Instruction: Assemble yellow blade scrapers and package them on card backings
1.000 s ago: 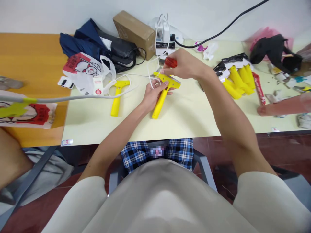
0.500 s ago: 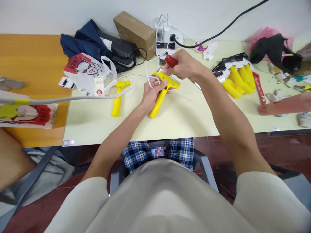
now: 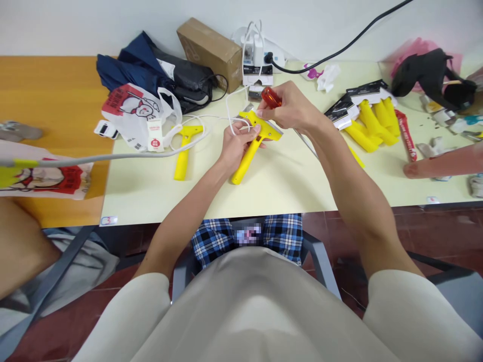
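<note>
My left hand (image 3: 234,147) grips a yellow scraper (image 3: 246,163) by its neck, just below the wide head, with the handle slanting toward me. Closed around a screwdriver with a red handle (image 3: 270,97), my right hand (image 3: 291,108) is right above the scraper's head, its fingers close against it. The screwdriver's tip is hidden behind my fingers. Metal shows along the head's far edge. A second yellow scraper (image 3: 182,160) lies on the table to the left, and a white cable passes near my left hand.
Several yellow scraper handles (image 3: 372,125) lie with black-and-white packets (image 3: 366,92) at the right. A cardboard box (image 3: 211,50), a plastic bag (image 3: 132,113) and a charger strip with cables (image 3: 257,53) stand at the back. A grey cable (image 3: 94,158) crosses from the left. Another person's arm (image 3: 449,160) reaches in at right.
The red screwdriver handle has tilted and shifted slightly to the right, along with my right hand. My left hand keeps its hold on the scraper. The whole view has shifted a little.
</note>
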